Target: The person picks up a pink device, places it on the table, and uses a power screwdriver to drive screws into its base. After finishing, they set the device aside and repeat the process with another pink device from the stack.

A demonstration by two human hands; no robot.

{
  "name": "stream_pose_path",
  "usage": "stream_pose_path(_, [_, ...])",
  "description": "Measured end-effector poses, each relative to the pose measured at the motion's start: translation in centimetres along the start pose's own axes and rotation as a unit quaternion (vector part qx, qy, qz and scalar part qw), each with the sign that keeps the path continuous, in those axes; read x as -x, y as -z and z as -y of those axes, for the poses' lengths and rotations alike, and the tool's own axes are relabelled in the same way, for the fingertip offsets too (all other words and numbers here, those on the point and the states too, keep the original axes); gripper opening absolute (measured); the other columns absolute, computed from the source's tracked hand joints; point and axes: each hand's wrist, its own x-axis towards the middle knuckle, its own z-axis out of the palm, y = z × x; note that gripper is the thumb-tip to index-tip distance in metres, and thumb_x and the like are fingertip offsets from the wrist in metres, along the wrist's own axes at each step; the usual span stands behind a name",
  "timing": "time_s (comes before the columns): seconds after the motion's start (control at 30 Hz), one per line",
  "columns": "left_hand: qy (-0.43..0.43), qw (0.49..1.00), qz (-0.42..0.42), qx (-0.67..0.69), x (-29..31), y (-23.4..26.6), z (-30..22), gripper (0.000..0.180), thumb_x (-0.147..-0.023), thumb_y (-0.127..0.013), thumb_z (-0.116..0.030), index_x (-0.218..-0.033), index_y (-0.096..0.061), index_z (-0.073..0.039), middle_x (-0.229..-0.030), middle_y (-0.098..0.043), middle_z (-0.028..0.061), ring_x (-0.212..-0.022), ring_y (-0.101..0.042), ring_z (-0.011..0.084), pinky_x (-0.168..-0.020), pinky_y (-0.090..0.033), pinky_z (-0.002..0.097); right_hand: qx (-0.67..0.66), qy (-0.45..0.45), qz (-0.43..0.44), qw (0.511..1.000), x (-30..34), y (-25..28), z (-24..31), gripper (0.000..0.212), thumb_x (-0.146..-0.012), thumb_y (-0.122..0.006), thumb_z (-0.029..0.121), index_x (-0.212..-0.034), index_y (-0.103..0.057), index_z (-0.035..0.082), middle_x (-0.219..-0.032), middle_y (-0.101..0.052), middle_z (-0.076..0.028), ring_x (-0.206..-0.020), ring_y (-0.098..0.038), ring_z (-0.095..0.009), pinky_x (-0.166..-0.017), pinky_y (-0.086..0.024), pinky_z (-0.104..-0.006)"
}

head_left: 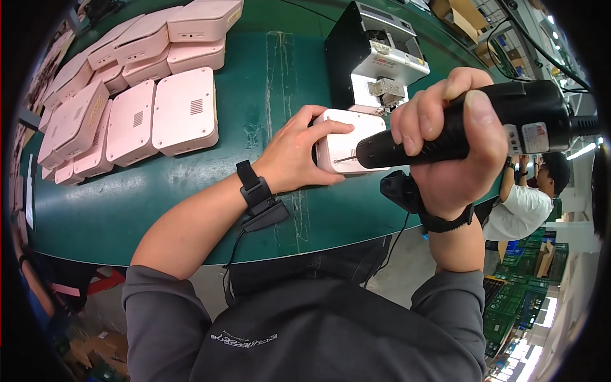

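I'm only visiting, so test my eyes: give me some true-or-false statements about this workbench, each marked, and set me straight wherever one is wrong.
1. The right hand grips a black power screwdriver. True.
2. The left hand touches nothing. False: it holds a small pale box in place.
3. The screwdriver's thin bit points at a corner of that box. True.
4. The group of other pale boxes is at the right end of the table. False: it is on the left.
5. The tabletop is red. False: it is green.
6. Both wrists wear black straps. True.
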Motion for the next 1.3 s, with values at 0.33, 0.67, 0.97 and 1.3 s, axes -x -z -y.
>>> stream_pose_path(0.33, [0.013, 1.000, -0.024, 0.004, 0.4, -0.2, 0.7, 0.075, -0.057, -0.092, -0.026, -0.126, -0.064, -0.021, -0.128, -0.048, 0.0162, -0.114, -0.056, 0.0357, -0.100, -0.049, 0.0425, -0.004, 0.024, 0.057, 0.998, 0.4, -0.6, -1.9, 0.024, -0.097, -0.046, 0.031, -0.102, -0.047, 0.007, -0.068, -0.049, -0.006, -0.051, -0.046, -0.017, -0.059, -0.045, -0.0352])
stream_pose_path(0.67, [0.012, 0.994, 0.046, 0.095, 0.0, 1.1, 0.4, 0.074, -0.063, -0.092, -0.032, -0.129, -0.062, -0.014, -0.123, -0.058, 0.0137, -0.113, -0.059, 0.0306, -0.099, -0.049, 0.0396, -0.043, 0.070, -0.087, 0.993, -0.5, -0.6, 1.9, 0.024, -0.100, -0.047, 0.030, -0.101, -0.051, 0.006, -0.069, -0.049, -0.004, -0.054, -0.047, -0.016, -0.059, -0.042, -0.0343])
stream_pose_path(0.97, [0.094, 0.795, 0.020, 0.599, -0.5, 1.6, -0.7, 0.073, -0.094, -0.057, -0.054, -0.146, -0.042, -0.005, -0.139, -0.055, 0.0173, -0.122, -0.059, 0.0304, -0.100, -0.051, 0.0402, -0.090, 0.238, -0.229, 0.939, 2.4, 10.1, 9.0, 0.024, -0.099, -0.053, 0.031, -0.099, -0.055, 0.006, -0.071, -0.050, -0.002, -0.058, -0.048, -0.014, -0.063, -0.042, -0.0339])
stream_pose_path(1.3, [0.297, 0.752, -0.070, 0.584, -1.2, 3.2, 0.6, 0.085, -0.100, -0.032, -0.067, -0.148, -0.034, 0.002, -0.127, -0.061, 0.0221, -0.116, -0.063, 0.0309, -0.095, -0.054, 0.0397, -0.003, 0.155, -0.305, 0.940, 5.7, 12.7, 2.2, 0.016, -0.100, -0.057, 0.021, -0.099, -0.055, 0.006, -0.073, -0.050, -0.003, -0.063, -0.049, -0.013, -0.064, -0.043, -0.0311])
